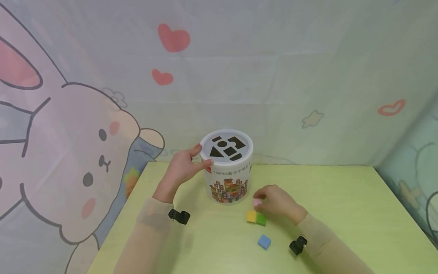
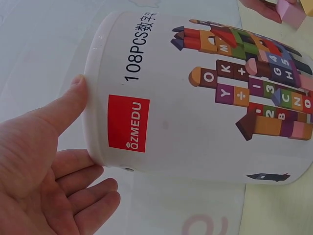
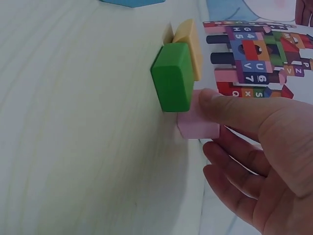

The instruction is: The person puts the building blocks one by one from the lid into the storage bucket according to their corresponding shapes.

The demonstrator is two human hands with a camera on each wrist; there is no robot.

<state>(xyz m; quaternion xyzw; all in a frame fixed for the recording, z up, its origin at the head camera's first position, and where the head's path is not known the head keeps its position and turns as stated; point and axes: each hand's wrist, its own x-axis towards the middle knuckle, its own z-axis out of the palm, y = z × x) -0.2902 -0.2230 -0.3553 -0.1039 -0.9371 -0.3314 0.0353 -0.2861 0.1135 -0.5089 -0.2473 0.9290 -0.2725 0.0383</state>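
Observation:
A white cylindrical bucket [image 1: 228, 173] stands upright, its lid [image 1: 221, 144] cut with dark shaped holes. My left hand [image 1: 183, 163] rests against the left side of its rim; in the left wrist view the thumb touches the rim and the other fingers [image 2: 93, 200] extend loosely beside it. To the front right of the bucket, my right hand [image 1: 278, 202] pinches a pink block [image 3: 198, 120] between thumb and fingers. Right beside that block are a green block [image 3: 173, 78] and a yellow block [image 1: 251, 217], side by side on the table.
A blue block [image 1: 264, 242] lies nearer the front of the pale yellow-green table [image 1: 342, 213]. Behind the table hangs a printed cloth [image 1: 280, 76] with hearts and a large rabbit. A dark cable [image 1: 428, 213] shows at the right edge.

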